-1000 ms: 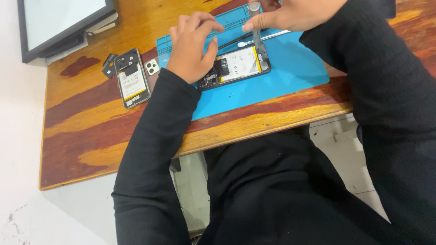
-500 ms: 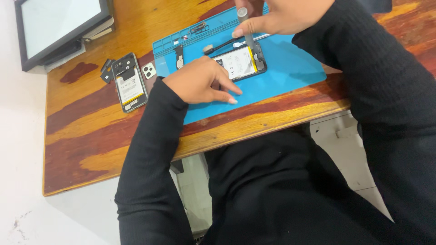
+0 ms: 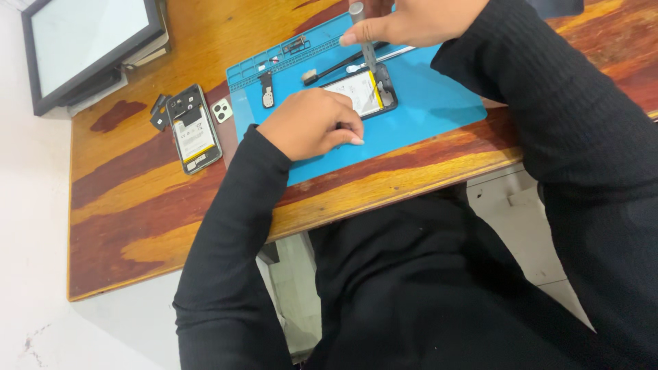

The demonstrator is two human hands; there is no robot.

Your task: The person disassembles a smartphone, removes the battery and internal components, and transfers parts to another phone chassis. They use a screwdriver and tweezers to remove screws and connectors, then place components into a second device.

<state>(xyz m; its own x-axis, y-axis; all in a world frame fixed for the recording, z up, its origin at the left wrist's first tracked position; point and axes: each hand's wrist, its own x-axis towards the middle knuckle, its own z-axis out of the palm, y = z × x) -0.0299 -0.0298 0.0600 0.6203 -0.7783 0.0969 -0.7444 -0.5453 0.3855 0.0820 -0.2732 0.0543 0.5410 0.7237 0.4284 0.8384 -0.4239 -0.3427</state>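
An opened phone (image 3: 367, 91) with its white battery showing lies on a blue work mat (image 3: 439, 103). My right hand (image 3: 411, 20) holds a grey screwdriver (image 3: 363, 34) upright, its tip on the phone's upper part. My left hand (image 3: 312, 123) rests curled on the mat just left of the phone, fingertips pressing down near the phone's lower edge; whether it pinches something small is hidden.
A second opened phone (image 3: 194, 129) lies on the wooden table (image 3: 137, 205) to the left, with small black parts (image 3: 159, 113) and a camera piece (image 3: 221, 109) beside it. A black brush (image 3: 336, 66) and a small part (image 3: 266, 89) lie on the mat. A monitor (image 3: 86, 44) stands far left.
My left hand came off the phone and slid down toward me, settling on the mat beside the phone. The right hand keeps the screwdriver on the phone.
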